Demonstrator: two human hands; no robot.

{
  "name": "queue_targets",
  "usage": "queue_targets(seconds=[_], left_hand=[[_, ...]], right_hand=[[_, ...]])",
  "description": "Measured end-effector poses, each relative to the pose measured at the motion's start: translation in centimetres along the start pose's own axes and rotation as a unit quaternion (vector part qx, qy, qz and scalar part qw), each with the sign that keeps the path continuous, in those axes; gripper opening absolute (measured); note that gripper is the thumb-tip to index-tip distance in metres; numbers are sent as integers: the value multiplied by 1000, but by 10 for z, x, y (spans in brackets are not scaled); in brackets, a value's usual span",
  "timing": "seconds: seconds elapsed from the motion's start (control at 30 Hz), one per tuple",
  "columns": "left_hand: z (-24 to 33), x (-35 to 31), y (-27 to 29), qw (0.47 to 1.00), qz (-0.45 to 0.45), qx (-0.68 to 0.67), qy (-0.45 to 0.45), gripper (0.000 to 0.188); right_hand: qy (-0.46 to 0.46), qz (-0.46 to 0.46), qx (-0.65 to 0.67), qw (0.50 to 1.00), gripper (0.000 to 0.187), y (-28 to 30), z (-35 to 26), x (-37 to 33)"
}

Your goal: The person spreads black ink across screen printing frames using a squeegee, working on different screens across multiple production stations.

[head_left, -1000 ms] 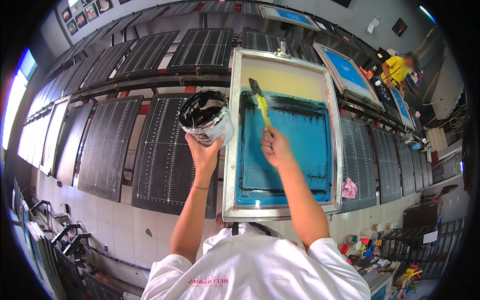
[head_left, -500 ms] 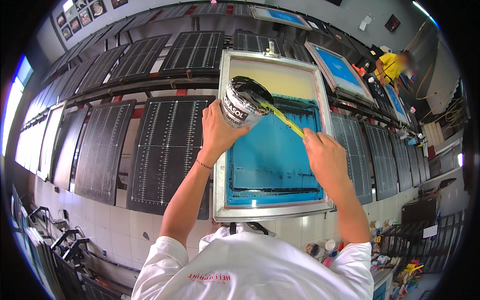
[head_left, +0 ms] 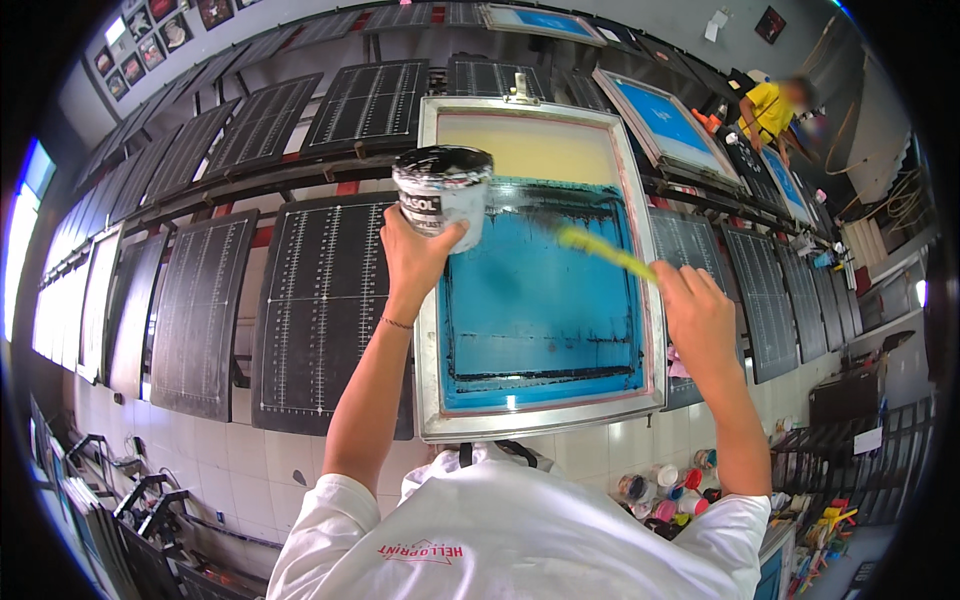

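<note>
My left hand (head_left: 416, 252) is wrapped round the lower side of a white tub (head_left: 455, 205) smeared with black ink, held nearly upright above the left side of a screen-printing frame (head_left: 427, 330). Black ink coats the tub's rim. In my right hand (head_left: 695, 315) is the handle of a yellow-green spatula (head_left: 612, 248), its dark tip blurred over the mesh. That hand is by the frame's right edge. The screen's blue mesh (head_left: 540, 310) carries bands of black ink near its top and bottom, with a yellowish strip at the far end.
Black boards with white ruled scales (head_left: 325, 300) stand in rows on both sides and behind. More blue screens (head_left: 665, 120) lie at the far right, where a person in a yellow shirt (head_left: 768, 108) works. Several ink tubs (head_left: 665, 490) stand at the lower right.
The tub has gone from tilted to nearly upright and shifted left. The spatula has left the tub's mouth and moved right and lower, over the screen.
</note>
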State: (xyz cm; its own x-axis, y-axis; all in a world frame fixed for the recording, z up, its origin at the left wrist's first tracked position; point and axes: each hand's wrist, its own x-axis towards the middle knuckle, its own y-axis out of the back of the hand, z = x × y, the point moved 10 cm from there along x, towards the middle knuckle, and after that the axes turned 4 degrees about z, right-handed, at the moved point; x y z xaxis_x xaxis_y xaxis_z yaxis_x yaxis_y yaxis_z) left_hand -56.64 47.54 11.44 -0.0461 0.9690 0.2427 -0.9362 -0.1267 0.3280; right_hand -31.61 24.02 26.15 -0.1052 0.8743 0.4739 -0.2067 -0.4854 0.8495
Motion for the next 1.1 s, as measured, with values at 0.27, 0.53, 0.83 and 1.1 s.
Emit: queue_targets(seconds=[0.27,0.53,0.83,1.1], left_hand=[[-34,-15,8,981,37,-189,24,73],[-60,-46,39,965,48,-249,65,72],[-65,-60,64,963,55,-255,60,74],[-79,-61,90,960,77,-258,78,72]], right_hand=[[-337,1,184,923,29,-146,102,-68],[-400,-44,157,902,36,-226,87,-106],[-411,-93,227,878,41,-250,-15,-70],[-364,-132,313,867,39,-243,-140,-14]])
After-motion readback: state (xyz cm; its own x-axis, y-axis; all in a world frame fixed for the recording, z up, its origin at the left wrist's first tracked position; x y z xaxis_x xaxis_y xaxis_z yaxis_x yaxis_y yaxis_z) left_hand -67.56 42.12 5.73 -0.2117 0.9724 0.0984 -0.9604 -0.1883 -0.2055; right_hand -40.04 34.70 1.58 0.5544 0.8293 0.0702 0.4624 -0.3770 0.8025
